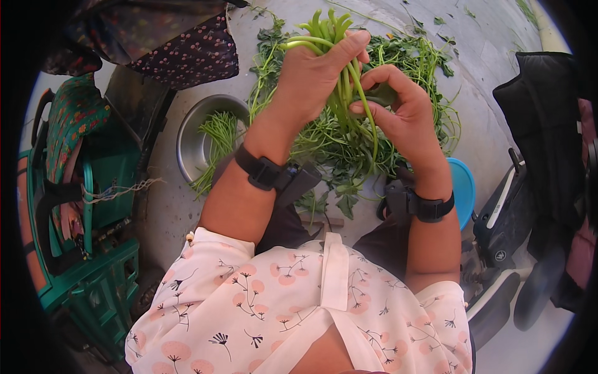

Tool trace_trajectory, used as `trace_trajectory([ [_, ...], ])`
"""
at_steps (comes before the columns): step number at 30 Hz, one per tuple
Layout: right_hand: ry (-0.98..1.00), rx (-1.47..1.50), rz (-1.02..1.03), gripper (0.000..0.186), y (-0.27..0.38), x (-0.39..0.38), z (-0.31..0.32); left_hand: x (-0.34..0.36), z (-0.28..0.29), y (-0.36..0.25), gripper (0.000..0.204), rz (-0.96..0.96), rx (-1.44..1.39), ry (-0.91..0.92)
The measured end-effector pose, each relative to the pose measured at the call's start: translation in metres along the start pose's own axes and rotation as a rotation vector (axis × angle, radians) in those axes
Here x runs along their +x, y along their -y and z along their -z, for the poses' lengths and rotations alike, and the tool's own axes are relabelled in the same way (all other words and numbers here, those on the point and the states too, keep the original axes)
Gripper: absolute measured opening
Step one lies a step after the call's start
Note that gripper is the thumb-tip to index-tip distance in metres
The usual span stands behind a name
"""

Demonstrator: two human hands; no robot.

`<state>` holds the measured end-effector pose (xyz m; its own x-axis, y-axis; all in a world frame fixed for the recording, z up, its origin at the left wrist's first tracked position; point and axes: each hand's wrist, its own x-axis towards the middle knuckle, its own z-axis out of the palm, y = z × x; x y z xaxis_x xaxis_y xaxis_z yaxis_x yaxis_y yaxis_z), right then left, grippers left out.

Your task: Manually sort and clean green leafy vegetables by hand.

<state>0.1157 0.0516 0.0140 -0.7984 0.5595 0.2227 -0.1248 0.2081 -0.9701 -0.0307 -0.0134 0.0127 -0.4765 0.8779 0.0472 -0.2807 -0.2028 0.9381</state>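
My left hand (311, 78) is closed round a bunch of pale green leafy-vegetable stems (344, 93), with their ends poking up above the fist. Just right of it, my right hand (398, 121) curls its thumb and index finger around a stem with a dark green leaf at the lower part of the bunch. A large loose heap of greens (299, 146) lies on the ground under both hands. To the left, a steel bowl (187, 149) holds more thin stems. Both wrists wear black straps with small devices.
A teal round plastic item (462, 193) sits right of my right forearm. Green plastic objects (93, 280) with floral cloth stand at left, and a dark patterned cloth (180, 50) at upper left. A black padded object (523, 137) and scooter-like parts (498, 230) crowd the right.
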Motion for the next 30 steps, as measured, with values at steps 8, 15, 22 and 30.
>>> trace_trajectory([
  [8,-0.06,-0.328,0.205,0.017,-0.011,0.003,-0.006,0.003,0.002,0.006,0.022,0.079,-0.014,-0.153],
  [15,-0.045,-0.295,0.149,0.01,-0.027,0.003,-0.01,0.005,0.004,0.011,0.024,0.148,-0.189,-0.21],
  [22,-0.057,-0.231,-0.186,0.009,-0.019,0.002,-0.008,0.001,-0.001,0.011,0.022,0.026,-0.217,-0.046],
  [30,0.014,0.195,-0.214,0.008,-0.035,0.003,-0.006,-0.002,-0.006,0.005,0.021,0.035,-0.252,0.045],
])
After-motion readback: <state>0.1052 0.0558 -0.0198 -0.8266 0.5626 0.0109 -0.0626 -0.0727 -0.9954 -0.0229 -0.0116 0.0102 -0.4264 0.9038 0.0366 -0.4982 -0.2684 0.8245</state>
